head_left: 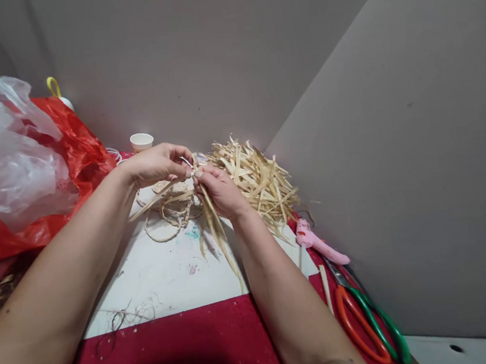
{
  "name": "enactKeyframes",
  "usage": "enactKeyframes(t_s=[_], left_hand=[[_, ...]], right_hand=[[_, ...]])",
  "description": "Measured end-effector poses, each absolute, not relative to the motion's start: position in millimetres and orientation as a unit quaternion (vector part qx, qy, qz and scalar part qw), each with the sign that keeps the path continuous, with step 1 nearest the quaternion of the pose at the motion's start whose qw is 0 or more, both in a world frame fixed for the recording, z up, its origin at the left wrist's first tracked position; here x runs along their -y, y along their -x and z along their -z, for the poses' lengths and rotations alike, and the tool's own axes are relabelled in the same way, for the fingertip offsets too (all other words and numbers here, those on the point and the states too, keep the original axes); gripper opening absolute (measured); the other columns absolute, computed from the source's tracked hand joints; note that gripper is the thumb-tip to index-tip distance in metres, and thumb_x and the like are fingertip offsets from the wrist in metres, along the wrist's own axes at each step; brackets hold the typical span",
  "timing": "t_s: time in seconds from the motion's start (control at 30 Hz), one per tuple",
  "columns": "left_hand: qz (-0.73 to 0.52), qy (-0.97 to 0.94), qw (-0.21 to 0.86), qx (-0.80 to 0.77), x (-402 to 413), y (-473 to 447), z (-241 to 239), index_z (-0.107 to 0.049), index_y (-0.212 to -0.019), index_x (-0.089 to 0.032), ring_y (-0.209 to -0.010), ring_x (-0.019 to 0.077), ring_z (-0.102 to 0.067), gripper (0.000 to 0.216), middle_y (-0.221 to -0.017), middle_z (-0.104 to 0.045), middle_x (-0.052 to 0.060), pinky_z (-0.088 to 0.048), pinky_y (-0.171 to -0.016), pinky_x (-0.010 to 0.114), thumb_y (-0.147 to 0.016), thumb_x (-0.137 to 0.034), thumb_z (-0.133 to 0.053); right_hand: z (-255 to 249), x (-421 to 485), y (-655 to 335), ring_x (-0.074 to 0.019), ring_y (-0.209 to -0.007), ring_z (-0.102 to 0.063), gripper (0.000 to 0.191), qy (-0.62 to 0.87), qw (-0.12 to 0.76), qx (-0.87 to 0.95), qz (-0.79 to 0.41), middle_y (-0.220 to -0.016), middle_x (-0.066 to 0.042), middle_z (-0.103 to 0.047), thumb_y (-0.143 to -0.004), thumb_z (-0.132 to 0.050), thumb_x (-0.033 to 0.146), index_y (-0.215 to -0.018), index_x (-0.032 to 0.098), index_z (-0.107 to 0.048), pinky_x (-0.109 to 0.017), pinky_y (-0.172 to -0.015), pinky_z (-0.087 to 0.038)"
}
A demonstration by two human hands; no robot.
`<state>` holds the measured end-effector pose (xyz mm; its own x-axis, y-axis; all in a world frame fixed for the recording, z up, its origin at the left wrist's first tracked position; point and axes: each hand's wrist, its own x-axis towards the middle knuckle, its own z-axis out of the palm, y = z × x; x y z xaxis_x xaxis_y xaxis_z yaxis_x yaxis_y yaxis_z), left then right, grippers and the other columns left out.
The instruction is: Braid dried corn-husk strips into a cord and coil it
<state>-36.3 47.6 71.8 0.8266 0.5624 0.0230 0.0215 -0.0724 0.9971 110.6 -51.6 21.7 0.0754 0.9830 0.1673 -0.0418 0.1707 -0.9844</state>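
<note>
Both hands meet over the far part of a white board [170, 279]. My left hand [163, 163] pinches pale, flat straw-like strips near their upper end. Close against it, my right hand [220, 191] is closed on the same strips [217, 226], whose loose ends hang down toward the board. Other strip ends stick out to the left, below my left hand. Under the hands lies a loop of braided straw cord [164, 239], partly covered by them. The exact crossing of strips between the fingertips is too small to make out.
Behind my right hand lies a heap of dry strips [265, 185]. A pink glue gun [321, 243] and scissors with orange and green handles [361, 321] lie at right. A paper cup [141, 141] stands behind; red and clear plastic bags [74, 143] fill the left. Grey walls enclose the back.
</note>
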Motion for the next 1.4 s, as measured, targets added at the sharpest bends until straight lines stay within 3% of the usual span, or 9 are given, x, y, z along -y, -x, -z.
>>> enactKeyframes(t_s=[0.17,0.33,0.57,0.73,0.93,1.17,1.4], left_hand=[[-0.200,-0.694,0.633,-0.278,-40.4,22.4,-63.3,-0.068,-0.068,-0.014,-0.051,0.0135,-0.058,0.021,-0.059,-0.060,0.003,-0.041,-0.053,0.027,-0.060,0.005,-0.072],[-0.198,-0.682,0.625,-0.324,-36.7,17.9,-62.2,-0.065,-0.065,-0.013,-0.039,0.0066,-0.041,0.012,-0.050,-0.050,0.001,-0.022,-0.046,0.023,-0.069,-0.005,-0.073],[-0.150,-0.699,0.616,-0.331,-35.4,20.1,-67.2,-0.060,-0.061,-0.014,-0.038,0.0018,-0.026,0.029,-0.050,-0.042,-0.002,-0.010,-0.045,0.024,-0.073,-0.029,-0.082],[-0.108,-0.709,0.603,-0.349,-29.0,19.2,-82.3,-0.058,-0.060,-0.014,-0.039,0.0024,-0.029,0.032,-0.051,-0.040,-0.002,-0.012,-0.044,0.023,-0.074,-0.030,-0.082],[-0.175,-0.688,0.637,-0.300,-9.4,20.2,-82.3,-0.057,-0.067,-0.014,-0.038,0.0012,-0.026,0.024,-0.052,-0.041,-0.004,-0.009,-0.042,0.021,-0.083,-0.023,-0.072],[-0.291,-0.717,0.575,-0.266,4.5,5.2,-54.1,-0.048,-0.064,-0.017,-0.039,0.0033,-0.028,0.026,-0.048,-0.038,-0.007,-0.018,-0.041,0.020,-0.087,-0.021,-0.060],[-0.323,-0.757,0.513,-0.246,8.2,-1.0,-39.5,-0.043,-0.060,-0.019,-0.046,0.0054,-0.028,0.028,-0.051,-0.037,-0.007,-0.020,-0.047,0.021,-0.085,-0.025,-0.056]], right_hand=[[-8.8,48.5,-120.7,-0.0045,-0.044,-0.030,0.035,0.423,0.563,0.483,-0.520,-0.053,0.008,-0.043,-0.071,-0.075,0.043,-0.066,0.019,-0.050,-0.020,-0.044,-0.025],[0.9,41.6,-127.0,-0.0061,-0.047,-0.030,0.036,0.424,0.560,0.504,-0.502,-0.054,0.008,-0.040,-0.077,-0.071,0.046,-0.068,0.020,-0.048,-0.020,-0.046,-0.023],[-5.1,41.3,-132.1,-0.0080,-0.053,-0.030,0.021,0.460,0.511,0.597,-0.413,-0.060,0.006,-0.040,-0.085,-0.054,0.031,-0.069,0.019,-0.049,-0.021,-0.051,-0.024],[-26.9,51.3,-134.1,-0.0095,-0.060,-0.033,0.017,0.488,0.492,0.657,-0.297,-0.061,0.005,-0.039,-0.084,-0.047,0.018,-0.068,0.017,-0.052,-0.023,-0.057,-0.027],[-51.0,64.1,-141.1,-0.0092,-0.060,-0.033,0.024,0.502,0.462,0.689,-0.244,-0.057,0.006,-0.036,-0.084,-0.053,0.023,-0.061,0.017,-0.050,-0.025,-0.059,-0.027],[-56.5,72.6,-155.1,-0.0072,-0.049,-0.030,0.028,0.539,0.413,0.658,-0.327,-0.051,0.006,-0.037,-0.087,-0.051,0.021,-0.060,0.017,-0.050,-0.024,-0.049,-0.021],[-57.6,74.1,-158.4,-0.0069,-0.042,-0.035,0.015,0.556,0.453,0.574,-0.396,-0.052,0.005,-0.052,-0.085,-0.050,0.008,-0.082,0.016,-0.062,-0.022,-0.043,-0.024]])
